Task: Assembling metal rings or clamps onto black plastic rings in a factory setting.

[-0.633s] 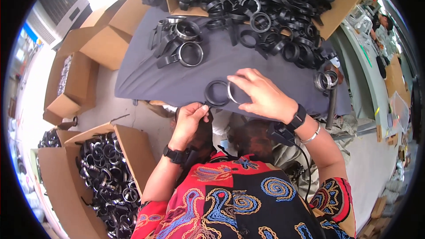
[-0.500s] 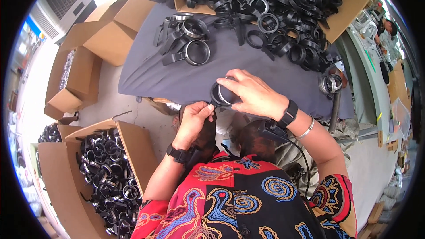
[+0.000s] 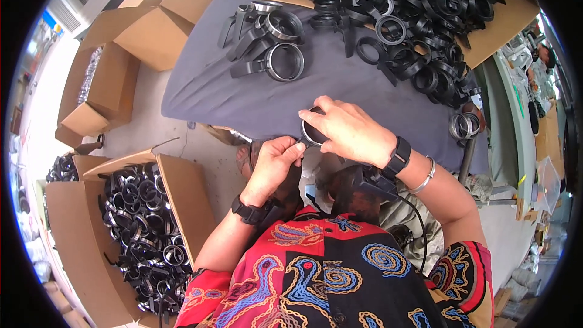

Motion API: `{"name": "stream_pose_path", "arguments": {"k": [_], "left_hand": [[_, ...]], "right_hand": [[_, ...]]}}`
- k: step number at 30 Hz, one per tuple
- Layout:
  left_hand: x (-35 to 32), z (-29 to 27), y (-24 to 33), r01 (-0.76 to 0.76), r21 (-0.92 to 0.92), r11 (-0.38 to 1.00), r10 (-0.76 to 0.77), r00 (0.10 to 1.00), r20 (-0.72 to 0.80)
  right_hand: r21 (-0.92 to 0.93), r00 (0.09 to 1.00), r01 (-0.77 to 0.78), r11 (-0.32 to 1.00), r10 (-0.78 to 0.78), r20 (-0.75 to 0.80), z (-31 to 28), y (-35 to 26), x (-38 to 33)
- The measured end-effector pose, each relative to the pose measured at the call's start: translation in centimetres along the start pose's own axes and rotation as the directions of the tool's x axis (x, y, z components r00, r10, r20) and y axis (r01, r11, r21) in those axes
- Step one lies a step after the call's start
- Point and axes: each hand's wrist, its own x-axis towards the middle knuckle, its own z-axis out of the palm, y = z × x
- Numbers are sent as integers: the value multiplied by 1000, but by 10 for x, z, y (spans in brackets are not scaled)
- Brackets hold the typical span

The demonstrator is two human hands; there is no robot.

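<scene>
Over the near edge of the grey cloth, my two hands hold a black handled ring with a silver metal band [image 3: 308, 133]. My left hand [image 3: 272, 163] pinches its handle between thumb and fingers; most of the handle is hidden. From the right, my right hand [image 3: 357, 130] curls over the ring, thumb at the near side and fingers at the far side. Farther left on the cloth lie several similar black handled rings with silver bands [image 3: 285, 62]. A few bare silver rings [image 3: 464, 126] sit at the cloth's right edge.
Black handled rings [image 3: 419, 21] spill from a tipped cardboard box [image 3: 507, 9] at the far right. At lower left stands an open carton [image 3: 73, 231] full of silver-banded rings [image 3: 146, 225]. More cartons [image 3: 152, 39] stand at upper left. A cable [image 3: 419, 215] hangs beside my right arm.
The silver band, tilted and partly apart from the black ring before, now sits closer in line with it. My right hand has pressed in around the ring. The whole view has shifted slightly.
</scene>
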Motion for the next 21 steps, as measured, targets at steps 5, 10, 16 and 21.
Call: {"name": "stream_pose_path", "arguments": {"k": [5, 10, 16, 21], "left_hand": [[-5, 3, 5, -14, -12, 1000, 14, 1000, 11], [-6, 4, 13, -13, 63, 998, 12, 1000, 19], [-7, -29, 119, -229, 330, 916, 298, 938, -175], [87, -67, 195, -261, 649, 714, 421, 901, -101]], "right_hand": [[-12, 997, -18, 1000, 17, -79, 4, -8, -6], [91, 998, -14, 996, 20, -65, 7, 3, -11], [263, 919, -73, 962, 168, -357, 3, 10, -56], [248, 877, -225, 942, 307, -370, 8, 35, -70]]}}
